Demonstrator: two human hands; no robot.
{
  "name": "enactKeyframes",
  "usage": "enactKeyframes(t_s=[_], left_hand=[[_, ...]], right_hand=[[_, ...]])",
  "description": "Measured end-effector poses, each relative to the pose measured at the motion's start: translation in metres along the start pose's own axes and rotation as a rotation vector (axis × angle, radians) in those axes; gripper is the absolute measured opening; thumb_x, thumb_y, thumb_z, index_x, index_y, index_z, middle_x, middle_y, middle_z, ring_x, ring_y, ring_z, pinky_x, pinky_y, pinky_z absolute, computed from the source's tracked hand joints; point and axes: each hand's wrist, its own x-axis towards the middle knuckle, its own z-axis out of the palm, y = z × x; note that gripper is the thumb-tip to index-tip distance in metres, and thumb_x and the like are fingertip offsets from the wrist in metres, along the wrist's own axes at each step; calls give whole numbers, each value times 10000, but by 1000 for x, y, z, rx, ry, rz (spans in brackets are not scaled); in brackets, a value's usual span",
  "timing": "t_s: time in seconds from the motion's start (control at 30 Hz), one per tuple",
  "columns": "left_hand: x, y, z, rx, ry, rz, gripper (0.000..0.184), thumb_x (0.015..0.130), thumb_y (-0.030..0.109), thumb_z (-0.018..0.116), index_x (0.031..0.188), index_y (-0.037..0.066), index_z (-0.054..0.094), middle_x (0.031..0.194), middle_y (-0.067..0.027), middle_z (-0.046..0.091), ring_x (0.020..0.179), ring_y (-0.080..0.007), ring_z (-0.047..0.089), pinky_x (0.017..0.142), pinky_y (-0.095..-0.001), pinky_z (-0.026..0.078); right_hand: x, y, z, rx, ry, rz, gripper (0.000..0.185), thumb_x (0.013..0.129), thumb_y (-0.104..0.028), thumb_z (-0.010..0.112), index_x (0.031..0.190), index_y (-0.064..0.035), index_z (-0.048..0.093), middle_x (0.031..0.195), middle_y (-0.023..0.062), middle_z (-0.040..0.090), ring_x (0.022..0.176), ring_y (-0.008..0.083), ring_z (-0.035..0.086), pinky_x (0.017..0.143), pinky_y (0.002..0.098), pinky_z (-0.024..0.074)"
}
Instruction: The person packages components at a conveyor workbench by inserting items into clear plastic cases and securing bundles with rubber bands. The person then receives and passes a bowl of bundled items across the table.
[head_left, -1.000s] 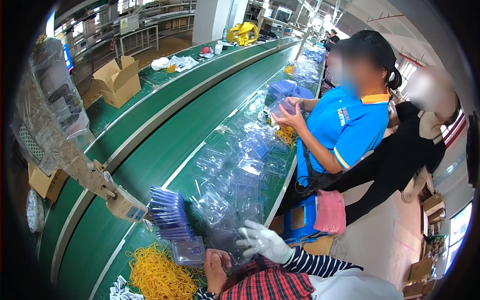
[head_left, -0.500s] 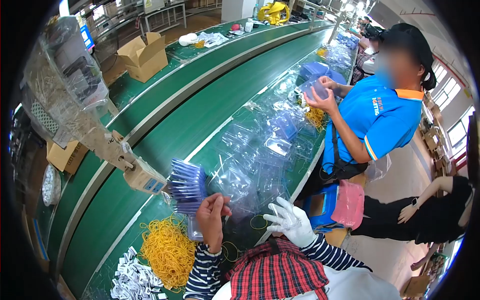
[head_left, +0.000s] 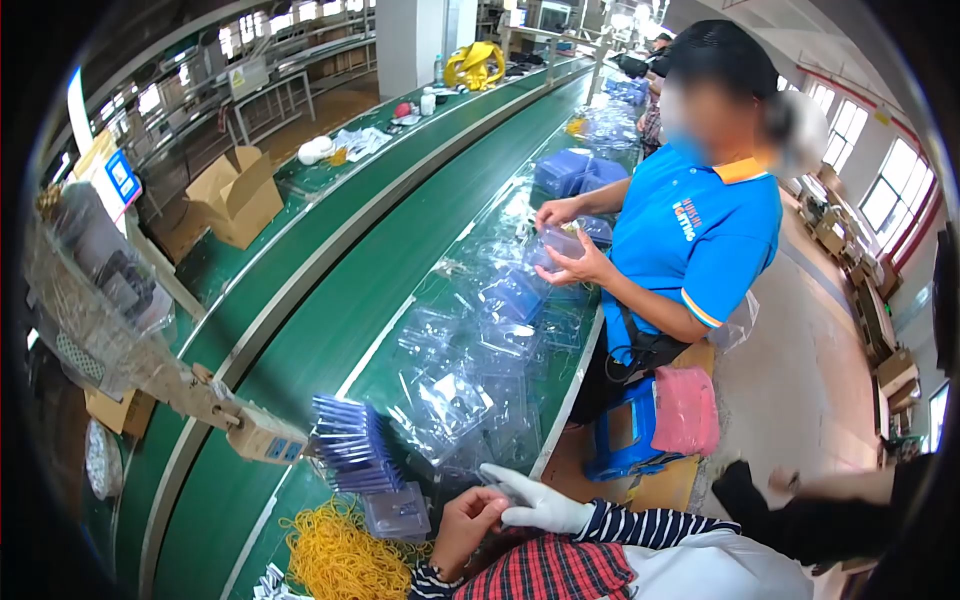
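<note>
My bare left hand [head_left: 466, 527] is closed, its fingertips pinched together against my right glove. What the pinch holds, if anything, is hidden. The white-gloved right hand [head_left: 545, 505] reaches in from the right, a small clear plastic piece [head_left: 508, 487] between its thumb and fingers. Just left of my hands lies a flat clear plastic case [head_left: 397, 512]. Behind that case stands a row of stacked bluish plastic cases [head_left: 352, 445]. Yellow rubber bands [head_left: 345, 555] lie heaped at the lower left, with small white pieces [head_left: 272, 584] beside them.
Clear plastic packets [head_left: 450, 400] cover the worktop ahead. A co-worker in a blue shirt [head_left: 700, 235] handles a clear case on the right. The green conveyor belt [head_left: 330, 330] runs along the left, under a machine arm [head_left: 265, 440]. A pink-covered seat [head_left: 685, 412] stands at right.
My two hands have come together, and the spread gloved fingers have drawn in toward the left hand. The view has shifted. The co-worker's hands still hold a clear case.
</note>
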Motion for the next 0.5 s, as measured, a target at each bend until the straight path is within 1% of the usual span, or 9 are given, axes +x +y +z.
enactKeyframes(t_s=[0.03, 0.1, 0.2, 0.27, 0.3, 0.33, 0.47, 0.5], left_hand=[[-2, -3, -1, -31, 21, -1, 153, 903, 135, 590, 936, -12, 615, 834, -59, 650, 658, -100, 575, 598, -231, 481], [-9, -2, -3, -97, 62, -4, 143, 900, 128, 593, 929, -10, 617, 840, -61, 654, 651, -101, 575, 596, -231, 481], [-10, -8, -6, -109, 63, 15, 141, 898, 124, 596, 931, -10, 624, 845, -72, 656, 656, -110, 581, 584, -239, 484], [-10, -16, -8, -105, 65, 10, 165, 904, 139, 602, 954, -17, 621, 841, -84, 655, 661, -120, 585, 579, -249, 488], [-9, -21, -9, -158, 48, 9, 174, 906, 145, 603, 963, -19, 618, 837, -85, 652, 663, -122, 585, 578, -250, 489], [-7, -26, -8, -214, 34, 6, 183, 908, 151, 604, 972, -20, 615, 833, -86, 649, 664, -125, 585, 578, -251, 489], [-7, -33, -4, -348, 17, -12, 206, 913, 167, 603, 991, -23, 603, 820, -91, 637, 667, -138, 584, 577, -251, 488], [-8, -35, -3, -392, 12, -5, 193, 912, 149, 601, 995, -25, 604, 822, -91, 638, 673, -135, 587, 586, -248, 492]], right_hand=[[0, -3, 3, -31, 0, -28, 772, 914, -297, 588, 1475, -32, 128, 1442, 146, 294, 1307, 206, 341, 1058, 320, 305], [5, 10, 0, -113, -20, -106, 802, 910, -345, 592, 1475, -27, 120, 1441, 144, 293, 1306, 195, 331, 1071, 324, 286], [4, 15, 3, -79, -35, -104, 764, 935, -349, 551, 1477, -32, 115, 1395, 133, 352, 1250, 183, 385, 1043, 313, 319], [2, 13, 4, 34, -58, 24, 726, 956, -334, 516, 1478, -34, 111, 1357, 122, 391, 1202, 173, 420, 1016, 302, 341], [1, 12, 6, 92, -71, 90, 706, 966, -326, 498, 1479, -35, 109, 1337, 116, 411, 1178, 168, 437, 1002, 296, 352], [0, 10, 10, 140, -35, 84, 661, 986, -308, 458, 1481, -44, 109, 1239, 93, 468, 1055, 138, 497, 927, 269, 395], [-1, 15, 9, 204, -33, 89, 662, 981, -300, 462, 1483, -54, 108, 1176, 74, 478, 947, 117, 526, 864, 255, 422], [-2, 10, 11, 223, -33, 102, 667, 978, -303, 467, 1484, -56, 109, 1165, 69, 479, 922, 115, 530, 847, 252, 427]])
